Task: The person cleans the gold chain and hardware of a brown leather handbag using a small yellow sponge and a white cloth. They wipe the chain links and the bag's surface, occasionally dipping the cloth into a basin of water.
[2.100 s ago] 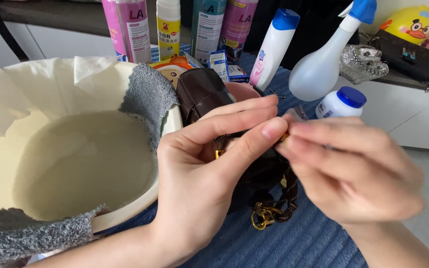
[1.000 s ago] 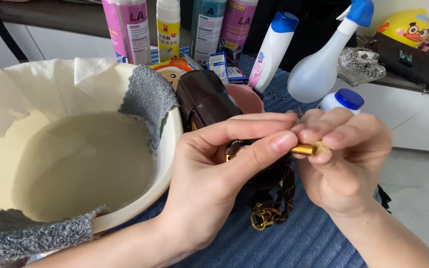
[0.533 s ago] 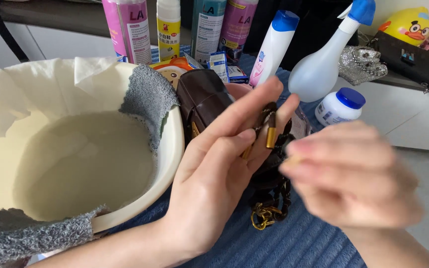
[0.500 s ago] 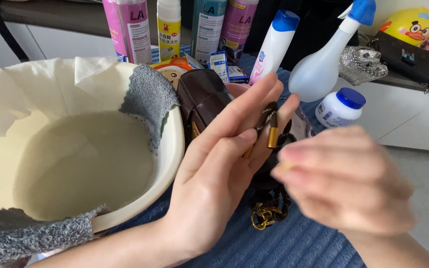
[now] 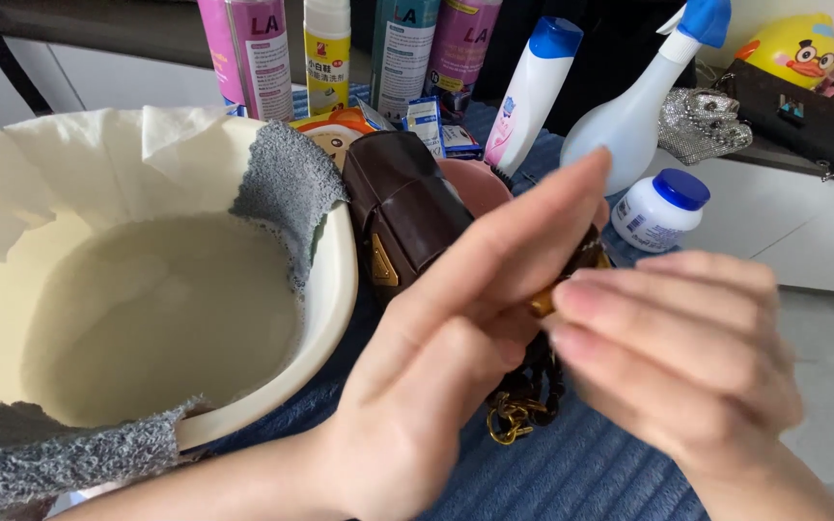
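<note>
Left hand [image 5: 446, 357] lying flat, fingers straight, over the brown bag [image 5: 407, 207]; right hand [image 5: 682, 352] fingertips pinching a small gold fitting [image 5: 542, 302] against it. Hands are blocking most of the bag. Gold chain [image 5: 512, 420] hanging below. Cream basin [image 5: 335, 289] sitting left of the bag, grey cloth [image 5: 287, 183] on its rim. Behind the bag: pink cans [image 5: 243, 53], white spray bottle [image 5: 629, 116], blue-lidded jar [image 5: 663, 207].

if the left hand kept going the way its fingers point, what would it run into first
The left hand points up and to the right, over the brown bag. First in that line looks to be the white spray bottle, with the small blue-capped jar just beside the path. Depth is hard to judge from above.
</note>
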